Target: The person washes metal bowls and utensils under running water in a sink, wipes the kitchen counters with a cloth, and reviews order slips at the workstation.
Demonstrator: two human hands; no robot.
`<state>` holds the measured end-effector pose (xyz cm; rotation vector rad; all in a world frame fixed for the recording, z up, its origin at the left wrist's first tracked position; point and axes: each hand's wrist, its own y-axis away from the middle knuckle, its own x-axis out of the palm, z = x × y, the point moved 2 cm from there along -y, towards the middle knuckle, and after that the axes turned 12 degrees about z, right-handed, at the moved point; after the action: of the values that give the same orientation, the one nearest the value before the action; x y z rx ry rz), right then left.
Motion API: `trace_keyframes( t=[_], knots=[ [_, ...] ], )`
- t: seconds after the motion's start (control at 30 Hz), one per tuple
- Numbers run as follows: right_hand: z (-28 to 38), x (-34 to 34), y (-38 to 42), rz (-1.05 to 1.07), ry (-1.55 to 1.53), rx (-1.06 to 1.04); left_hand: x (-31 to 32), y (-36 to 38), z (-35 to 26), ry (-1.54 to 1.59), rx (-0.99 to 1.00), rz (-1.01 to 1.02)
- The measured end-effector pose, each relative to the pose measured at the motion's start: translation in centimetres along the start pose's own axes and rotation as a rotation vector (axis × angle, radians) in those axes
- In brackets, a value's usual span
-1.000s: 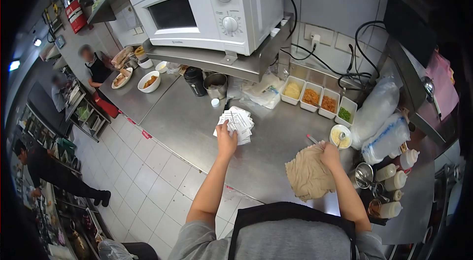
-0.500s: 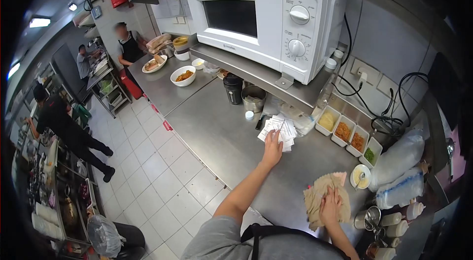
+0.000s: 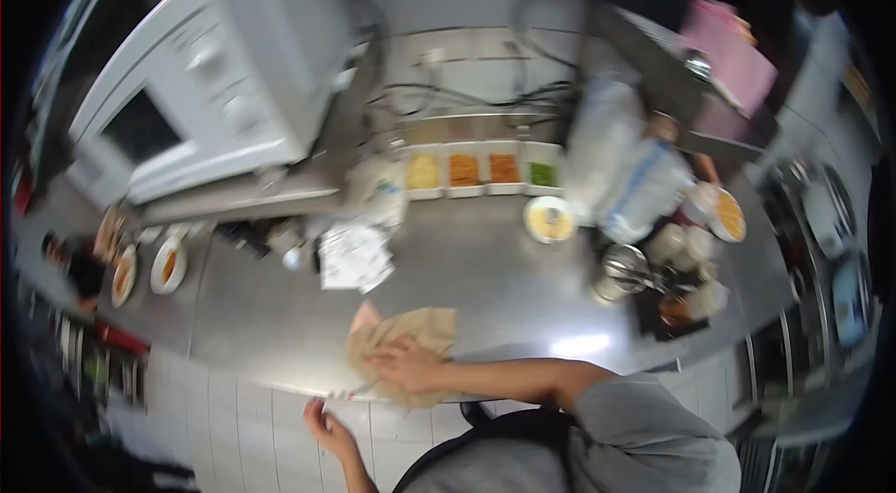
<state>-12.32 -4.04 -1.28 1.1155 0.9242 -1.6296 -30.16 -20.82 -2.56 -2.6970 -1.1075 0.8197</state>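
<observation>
My right hand (image 3: 407,364) lies with spread fingers on a crumpled tan cloth (image 3: 431,330), pressing it against the steel counter (image 3: 504,283) near its front edge. A pinkish corner of cloth sticks out at the upper left. Just off the front edge, left of the cloth, my left hand (image 3: 331,428) hangs over the floor with its fingers loosely curled and apart, holding nothing. A loose pile of white paper slips (image 3: 355,255) lies on the counter above the cloth.
Four white trays of food (image 3: 463,170) line the back. A small bowl (image 3: 549,219), metal cups (image 3: 623,271) and plastic bags (image 3: 644,190) stand right. The microwave (image 3: 224,82) sits on a shelf at upper left. Two food bowls (image 3: 169,265) are far left.
The view has swung to the right. My left hand has left the paper slips and moved below the counter edge. My right hand and the cloth have moved left along the counter.
</observation>
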Motion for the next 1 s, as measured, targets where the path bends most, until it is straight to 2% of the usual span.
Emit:
trace_keyframes(
  t=[0.1,0.13,0.17,0.23,0.37,0.43,0.47,0.53,0.57,0.67,0.77,0.8,0.87,0.9,0.97,1.0],
  knots=[
    [-0.6,-0.3,2.4,-0.022,0.018,-0.051,0.2,1.7,2.2,0.072,0.024,0.032],
    [-1.7,-0.7,3.8,-0.044,-0.004,0.013,0.9,1.7,3.0,0.113,0.056,0.021],
    [-2.6,-1.0,5.1,-0.066,-0.029,0.062,1.1,2.1,-2.3,-0.149,0.190,0.099],
    [-4.3,-2.1,8.6,-0.112,-0.046,0.190,3.1,2.7,-4.0,-0.028,0.162,0.140],
    [-8.9,-3.2,18.3,-0.247,-0.035,0.534,8.0,3.9,-9.5,0.022,0.294,0.305],
    [-9.7,-4.1,24.0,-0.369,0.055,0.624,10.9,5.1,-12.6,0.035,0.380,0.384],
    [-9.9,-4.6,26.3,-0.429,0.101,0.663,12.3,6.1,-13.8,0.104,0.346,0.442],
    [-10.4,-5.9,29.5,-0.395,-0.154,0.745,15.2,8.3,-16.8,0.233,0.327,0.566],
    [-10.5,-6.4,30.5,-0.374,-0.283,0.779,16.5,9.4,-18.1,0.295,0.316,0.625],
    [-11.7,-6.5,31.1,-0.503,-0.188,0.915,19.3,13.1,-20.8,0.254,0.407,0.701],
    [-8.8,-8.7,31.3,-0.474,-0.002,0.984,19.9,16.2,-22.9,0.190,0.515,0.740],
    [-7.7,-10.6,31.7,-0.454,-0.184,0.801,19.5,17.4,-23.7,0.245,0.400,0.724],
    [-4.1,-15.9,35.7,-0.363,-0.520,0.411,18.5,18.3,-19.9,0.181,0.494,0.750],
    [-2.2,-19.7,39.0,-0.193,-0.810,0.293,18.0,18.4,-18.5,0.140,0.527,0.752],
    [-2.4,-23.1,48.0,-0.254,-1.291,0.228,16.6,18.4,-18.3,0.099,0.449,0.697],
    [-3.0,-25.6,52.4,-0.410,-0.995,0.444,15.3,19.1,-18.2,0.069,0.386,0.648]
  ],
)
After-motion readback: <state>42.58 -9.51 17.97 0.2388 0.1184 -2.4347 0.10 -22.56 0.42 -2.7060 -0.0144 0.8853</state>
